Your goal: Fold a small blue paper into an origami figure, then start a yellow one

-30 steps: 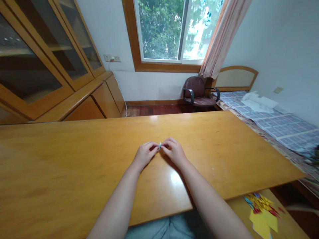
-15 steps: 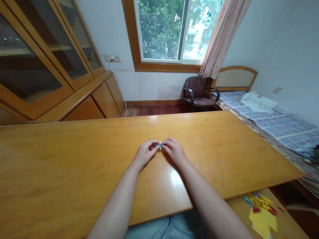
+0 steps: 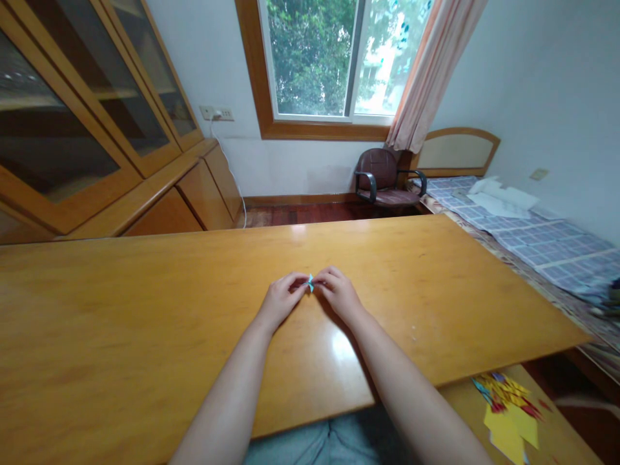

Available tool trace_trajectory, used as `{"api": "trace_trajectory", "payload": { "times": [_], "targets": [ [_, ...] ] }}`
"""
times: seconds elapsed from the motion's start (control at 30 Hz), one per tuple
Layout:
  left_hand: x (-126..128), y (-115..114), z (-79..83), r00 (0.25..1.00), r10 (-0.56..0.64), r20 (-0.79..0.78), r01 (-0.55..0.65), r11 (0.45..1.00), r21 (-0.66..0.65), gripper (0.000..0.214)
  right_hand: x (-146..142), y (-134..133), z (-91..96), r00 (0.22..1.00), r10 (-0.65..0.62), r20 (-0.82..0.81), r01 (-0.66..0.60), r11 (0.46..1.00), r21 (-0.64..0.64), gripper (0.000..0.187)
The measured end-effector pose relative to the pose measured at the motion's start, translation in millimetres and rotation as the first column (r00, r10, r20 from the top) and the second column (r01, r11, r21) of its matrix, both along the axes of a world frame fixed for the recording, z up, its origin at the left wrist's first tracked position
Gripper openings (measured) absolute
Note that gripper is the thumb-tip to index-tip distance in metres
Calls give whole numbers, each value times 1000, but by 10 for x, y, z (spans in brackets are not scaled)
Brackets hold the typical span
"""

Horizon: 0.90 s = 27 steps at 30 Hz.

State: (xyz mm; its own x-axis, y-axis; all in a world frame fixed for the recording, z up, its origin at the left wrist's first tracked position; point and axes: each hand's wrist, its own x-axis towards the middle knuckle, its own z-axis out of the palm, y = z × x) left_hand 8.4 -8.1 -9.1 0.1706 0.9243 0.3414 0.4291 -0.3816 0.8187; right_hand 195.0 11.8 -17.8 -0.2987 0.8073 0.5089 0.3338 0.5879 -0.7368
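Observation:
A small light-blue piece of folded paper [image 3: 310,283] is pinched between my two hands, just above the wooden table [image 3: 169,323]. My left hand [image 3: 283,297] grips its left side with thumb and fingertips. From the right, my right hand [image 3: 338,290] closes thumb and fingers on the other side. The fingertips of both hands nearly meet, and they hide part of the paper, so its exact folded shape cannot be made out.
Lower right, a lower surface holds yellow paper sheets [image 3: 511,433] and a pile of folded yellow, red and blue paper pieces [image 3: 504,391]. A glass-doored cabinet [image 3: 121,181] stands left. Beyond the table are a brown armchair [image 3: 380,174] and a bed [image 3: 523,239].

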Motion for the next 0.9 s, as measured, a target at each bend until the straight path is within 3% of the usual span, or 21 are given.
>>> {"api": "trace_trajectory", "payload": {
  "times": [0.7, 0.9],
  "targets": [
    [-10, 9, -24, 998, 58, 25, -57, 998, -32, 15, -18, -38, 46, 999, 5, 32, -5, 1000, 6, 11],
    [12, 2, -11, 987, 163, -6, -163, 986, -36, 14, -41, -52, 45, 999, -3, 33, 2, 999, 35, 11]
  ]
}}
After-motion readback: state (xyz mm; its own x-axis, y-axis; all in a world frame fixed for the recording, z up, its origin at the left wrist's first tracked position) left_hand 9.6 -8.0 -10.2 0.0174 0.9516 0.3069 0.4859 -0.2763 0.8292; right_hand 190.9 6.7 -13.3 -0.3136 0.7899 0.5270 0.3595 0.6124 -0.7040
